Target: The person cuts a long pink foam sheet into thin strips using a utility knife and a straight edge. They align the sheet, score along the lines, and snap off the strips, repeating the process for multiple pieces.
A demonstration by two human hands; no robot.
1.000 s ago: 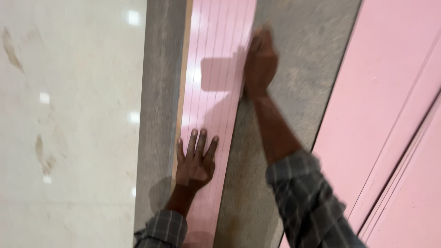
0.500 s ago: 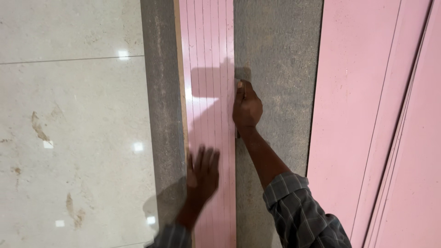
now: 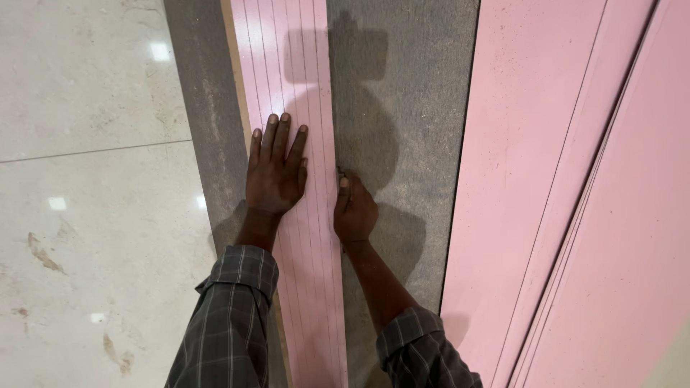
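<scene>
A long narrow pink grooved strip (image 3: 287,72) lies lengthwise on a grey rough surface (image 3: 402,108). My left hand (image 3: 277,169) presses flat on the strip with its fingers spread and pointing away from me. My right hand (image 3: 354,212) is curled into a fist against the strip's right edge. A small dark tool tip (image 3: 339,172) pokes out of the fist where strip and grey surface meet. Both forearms are in grey checked sleeves.
Large pink panels (image 3: 575,179) lie side by side on the right, over the grey surface. A glossy pale marble floor (image 3: 86,215) with a tile joint runs along the left. The strip's thin brown edge shows on its left side.
My right hand has slid back toward me along the strip's right edge. My left hand has moved forward and now lies flat beside it.
</scene>
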